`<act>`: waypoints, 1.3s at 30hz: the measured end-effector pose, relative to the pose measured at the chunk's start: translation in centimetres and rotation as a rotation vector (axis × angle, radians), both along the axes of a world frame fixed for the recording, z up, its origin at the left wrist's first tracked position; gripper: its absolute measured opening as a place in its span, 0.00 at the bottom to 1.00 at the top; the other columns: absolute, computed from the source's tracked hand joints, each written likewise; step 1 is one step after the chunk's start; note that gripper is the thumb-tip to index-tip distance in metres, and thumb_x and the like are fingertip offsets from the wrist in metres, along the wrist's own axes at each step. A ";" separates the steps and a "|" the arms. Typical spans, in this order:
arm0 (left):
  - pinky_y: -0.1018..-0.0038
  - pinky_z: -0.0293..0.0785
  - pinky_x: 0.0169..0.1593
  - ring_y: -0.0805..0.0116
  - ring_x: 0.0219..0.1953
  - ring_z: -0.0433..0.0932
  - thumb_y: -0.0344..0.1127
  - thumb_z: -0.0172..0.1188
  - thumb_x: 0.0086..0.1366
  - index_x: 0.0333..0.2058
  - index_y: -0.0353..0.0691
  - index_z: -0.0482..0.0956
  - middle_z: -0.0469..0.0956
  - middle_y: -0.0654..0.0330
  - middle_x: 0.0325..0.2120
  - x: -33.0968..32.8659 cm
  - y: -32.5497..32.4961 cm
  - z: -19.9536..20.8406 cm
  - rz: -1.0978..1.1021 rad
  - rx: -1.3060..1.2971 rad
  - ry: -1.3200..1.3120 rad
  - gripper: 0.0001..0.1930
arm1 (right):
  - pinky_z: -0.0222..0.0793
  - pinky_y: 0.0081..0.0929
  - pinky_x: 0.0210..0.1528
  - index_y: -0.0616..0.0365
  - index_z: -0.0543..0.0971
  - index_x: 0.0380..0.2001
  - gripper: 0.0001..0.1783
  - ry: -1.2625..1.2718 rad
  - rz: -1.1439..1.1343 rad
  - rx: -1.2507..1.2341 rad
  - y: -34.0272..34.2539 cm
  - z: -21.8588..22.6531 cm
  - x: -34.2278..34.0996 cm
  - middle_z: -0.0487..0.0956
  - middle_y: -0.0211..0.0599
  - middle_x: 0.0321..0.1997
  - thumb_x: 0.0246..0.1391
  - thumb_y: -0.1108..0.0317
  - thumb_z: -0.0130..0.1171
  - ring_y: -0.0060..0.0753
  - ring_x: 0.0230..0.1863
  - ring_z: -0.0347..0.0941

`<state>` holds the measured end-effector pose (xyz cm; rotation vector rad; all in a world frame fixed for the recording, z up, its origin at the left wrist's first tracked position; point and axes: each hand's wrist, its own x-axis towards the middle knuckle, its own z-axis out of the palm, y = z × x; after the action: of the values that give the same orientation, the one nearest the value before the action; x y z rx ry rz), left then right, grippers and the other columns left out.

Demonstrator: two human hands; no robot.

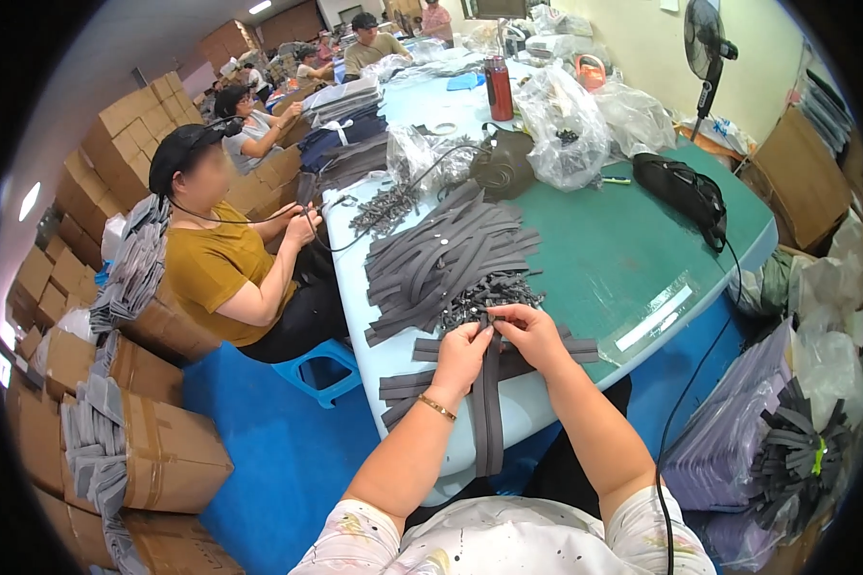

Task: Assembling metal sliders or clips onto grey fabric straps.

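Observation:
At the near edge of the table, my left hand and my right hand meet, both closed in a pinch at the top end of a dark grey zipper. Its tape hangs down between my forearms, past the table's edge. Any small part between my fingertips is too small to tell. Just beyond my fingers lies a heap of small dark zipper sliders. Behind it spreads a large pile of grey zipper tapes. More zipper strips lie crosswise under and beside my hands.
A co-worker in a mustard shirt sits at the left side, handling a dark strip. Farther back are a red bottle, clear plastic bags and a black pouch. Cardboard boxes line the left; a blue stool stands there.

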<state>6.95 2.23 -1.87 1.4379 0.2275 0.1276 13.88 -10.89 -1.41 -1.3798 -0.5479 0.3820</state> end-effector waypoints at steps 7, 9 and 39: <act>0.82 0.70 0.31 0.78 0.26 0.74 0.31 0.51 0.64 0.36 0.33 0.76 0.77 0.62 0.26 0.3 -0.1 0.0 0.039 0.059 0.013 0.09 | 0.69 0.15 0.29 0.58 0.77 0.41 0.11 -0.030 -0.010 -0.036 0.1 -0.1 0.3 0.77 0.26 0.32 0.52 0.75 0.55 0.14 0.30 0.70; 0.82 0.70 0.31 0.78 0.27 0.74 0.31 0.51 0.64 0.35 0.33 0.76 0.77 0.62 0.26 0.3 0.0 -0.1 0.035 0.115 -0.002 0.08 | 0.69 0.15 0.29 0.59 0.78 0.41 0.11 -0.052 -0.006 -0.030 0.2 0.0 0.3 0.77 0.26 0.32 0.52 0.74 0.56 0.14 0.30 0.70; 0.83 0.69 0.31 0.80 0.26 0.72 0.32 0.50 0.65 0.33 0.36 0.76 0.76 0.65 0.24 0.1 0.2 1.3 -0.046 0.022 -0.013 0.08 | 0.66 0.19 0.31 0.63 0.79 0.31 0.11 -0.269 -0.123 -0.203 0.2 1.1 0.5 0.76 0.30 0.26 0.45 0.67 0.62 0.19 0.27 0.69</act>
<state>7.05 2.39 -0.56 1.4632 0.1834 0.1023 14.39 -10.67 -0.35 -1.6658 -0.6532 0.1549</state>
